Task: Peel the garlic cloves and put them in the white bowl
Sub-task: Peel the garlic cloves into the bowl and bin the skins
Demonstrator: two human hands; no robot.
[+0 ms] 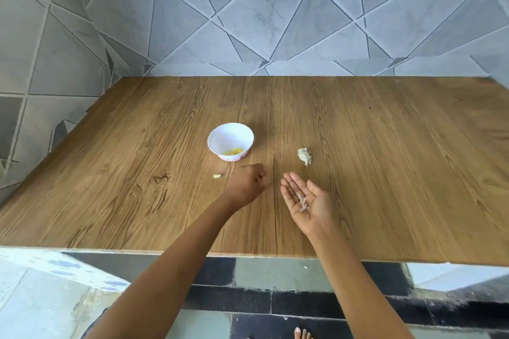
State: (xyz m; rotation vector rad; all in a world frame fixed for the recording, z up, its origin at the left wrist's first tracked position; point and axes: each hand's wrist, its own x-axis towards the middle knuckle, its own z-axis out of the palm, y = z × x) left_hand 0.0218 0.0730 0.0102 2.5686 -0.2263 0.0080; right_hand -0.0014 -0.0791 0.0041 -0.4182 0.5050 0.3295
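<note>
A white bowl [230, 137] with a scalloped rim stands mid-table and holds some yellowish peeled garlic [233, 151]. One peeled clove [217, 176] lies on the wood just below and left of the bowl. An unpeeled piece of garlic [304, 156] with papery skin lies to the bowl's right. My left hand [248, 181] hovers just right of the loose clove, back up and fingers curled under, with nothing visible in it. My right hand [303, 201] is held palm up with straight fingers, and scraps of garlic skin [303, 204] rest on the palm.
The wooden table [385, 173] reaches back to a tiled wall [275, 22], with another tiled wall on the left. The table's near edge runs across the lower view, above a dark tiled floor. A bare foot [301, 334] shows at the bottom.
</note>
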